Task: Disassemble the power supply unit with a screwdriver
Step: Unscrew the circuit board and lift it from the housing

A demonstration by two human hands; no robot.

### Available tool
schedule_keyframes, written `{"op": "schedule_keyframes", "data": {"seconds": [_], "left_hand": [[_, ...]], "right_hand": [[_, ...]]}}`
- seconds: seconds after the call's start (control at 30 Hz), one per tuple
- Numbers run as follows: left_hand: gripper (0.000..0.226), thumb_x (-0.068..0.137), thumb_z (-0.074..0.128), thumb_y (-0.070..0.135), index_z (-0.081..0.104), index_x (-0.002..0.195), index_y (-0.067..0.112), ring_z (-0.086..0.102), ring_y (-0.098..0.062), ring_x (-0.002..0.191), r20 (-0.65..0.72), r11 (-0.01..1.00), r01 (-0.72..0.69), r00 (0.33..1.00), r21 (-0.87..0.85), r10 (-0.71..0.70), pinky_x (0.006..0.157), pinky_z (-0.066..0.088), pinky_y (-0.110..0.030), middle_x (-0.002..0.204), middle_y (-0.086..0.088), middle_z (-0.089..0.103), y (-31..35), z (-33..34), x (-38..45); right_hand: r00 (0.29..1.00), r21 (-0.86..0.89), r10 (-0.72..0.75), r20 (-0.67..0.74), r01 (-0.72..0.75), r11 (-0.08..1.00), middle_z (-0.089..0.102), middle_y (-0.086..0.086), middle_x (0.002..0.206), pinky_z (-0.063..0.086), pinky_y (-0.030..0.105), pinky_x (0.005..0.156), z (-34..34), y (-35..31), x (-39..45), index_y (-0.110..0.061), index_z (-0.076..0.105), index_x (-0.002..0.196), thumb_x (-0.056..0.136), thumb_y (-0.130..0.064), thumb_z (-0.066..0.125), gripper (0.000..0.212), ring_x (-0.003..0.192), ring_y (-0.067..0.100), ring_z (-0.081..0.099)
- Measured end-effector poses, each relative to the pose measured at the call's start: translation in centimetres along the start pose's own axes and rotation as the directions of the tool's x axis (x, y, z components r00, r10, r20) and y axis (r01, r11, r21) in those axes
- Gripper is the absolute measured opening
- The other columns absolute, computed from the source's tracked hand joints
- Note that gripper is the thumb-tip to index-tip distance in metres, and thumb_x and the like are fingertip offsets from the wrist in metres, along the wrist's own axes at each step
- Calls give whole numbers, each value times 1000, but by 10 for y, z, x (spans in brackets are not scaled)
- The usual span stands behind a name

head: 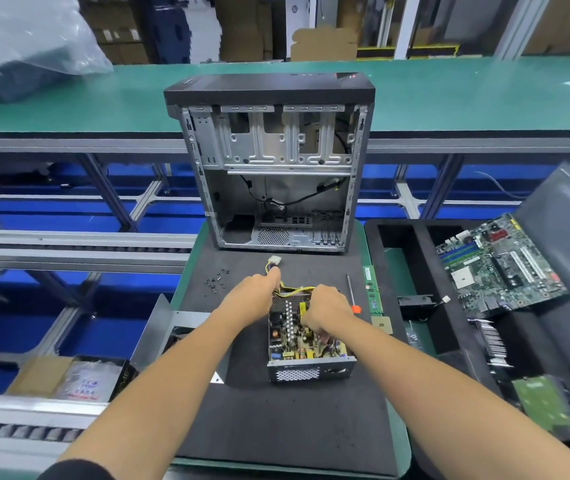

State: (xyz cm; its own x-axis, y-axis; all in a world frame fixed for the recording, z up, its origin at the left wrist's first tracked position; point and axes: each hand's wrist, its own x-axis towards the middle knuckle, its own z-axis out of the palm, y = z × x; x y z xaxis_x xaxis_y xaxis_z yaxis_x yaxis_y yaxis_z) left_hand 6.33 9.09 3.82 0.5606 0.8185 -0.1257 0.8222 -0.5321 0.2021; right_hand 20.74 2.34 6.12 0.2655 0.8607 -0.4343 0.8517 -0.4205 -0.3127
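While both hands' fingers curl into it, the power supply unit (306,336) lies lidless, circuit board bared.

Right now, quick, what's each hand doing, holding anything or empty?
Left hand: grips the yellow cable bundle at the power supply far end.
Right hand: fingers curled down into the circuit board; grip cannot be told.

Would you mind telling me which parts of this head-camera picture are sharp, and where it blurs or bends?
Head view: the centre is sharp, with the open power supply unit and the computer case crisp; the plastic bag at top left and the green board at lower right smear; the wide lens bows the conveyor rails; lighting is even, with soft shadows.
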Motion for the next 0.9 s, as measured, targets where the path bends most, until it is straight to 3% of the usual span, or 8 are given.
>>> {"op": "schedule_keyframes", "data": {"seconds": [0.1,0.2,0.3,0.53,0.67,0.8,0.9], "left_hand": [[30,79,37,-8,31,93,18,47,-29,70,10,999,21,1000,-27,-20,57,39,-39,76,-10,54,0,2,-1],[32,80,38,-8,30,91,21,47,-27,69,15,999,10,1000,-32,-10,57,39,-38,73,-7,51,-1,3,-1],[31,80,39,-7,29,90,21,45,-27,68,3,999,-14,1000,-29,14,54,36,-36,69,-3,46,-2,4,-2],[27,86,47,1,31,91,23,51,-27,78,-15,990,23,1000,-138,-25,68,48,-42,86,-6,55,-9,2,-6],[28,87,48,0,36,89,25,51,-21,74,-41,975,29,998,-221,-39,61,44,-29,85,-2,55,-20,0,-9],[25,82,54,-4,52,79,20,57,-22,75,-59,943,28,997,-333,-50,61,44,-22,80,-1,60,-25,1,-10],[31,78,55,-8,58,71,22,55,-15,69,-34,931,37,998,-363,-53,61,45,-20,73,0,61,-29,-1,-7]], "right_hand": [[1000,-8,-16,0,16,1000,63,11,77,60,37,75,-8,-2,-4,-8,48,71,83,-10,61,18,82,31,71],[1000,-27,-29,-8,29,999,65,10,73,61,38,68,-19,-4,-8,-6,53,81,84,-8,61,8,69,30,71],[999,-48,-37,-19,37,998,60,7,63,62,36,66,-31,-7,-10,-6,54,77,83,-11,62,11,64,28,70],[999,-1,-51,9,51,999,57,2,44,48,22,42,-41,-12,-16,-10,52,63,83,-18,67,26,38,18,63],[995,36,-87,58,85,996,49,-2,35,43,21,39,-49,-18,-17,-14,46,61,82,-17,67,30,40,17,65],[986,52,-105,133,99,994,42,0,31,39,21,37,-55,-17,-18,-15,40,52,79,-9,63,35,57,23,72],[982,77,-121,144,111,991,42,0,31,37,18,36,-56,-14,-16,-14,41,48,76,-6,61,35,53,22,71]]}}
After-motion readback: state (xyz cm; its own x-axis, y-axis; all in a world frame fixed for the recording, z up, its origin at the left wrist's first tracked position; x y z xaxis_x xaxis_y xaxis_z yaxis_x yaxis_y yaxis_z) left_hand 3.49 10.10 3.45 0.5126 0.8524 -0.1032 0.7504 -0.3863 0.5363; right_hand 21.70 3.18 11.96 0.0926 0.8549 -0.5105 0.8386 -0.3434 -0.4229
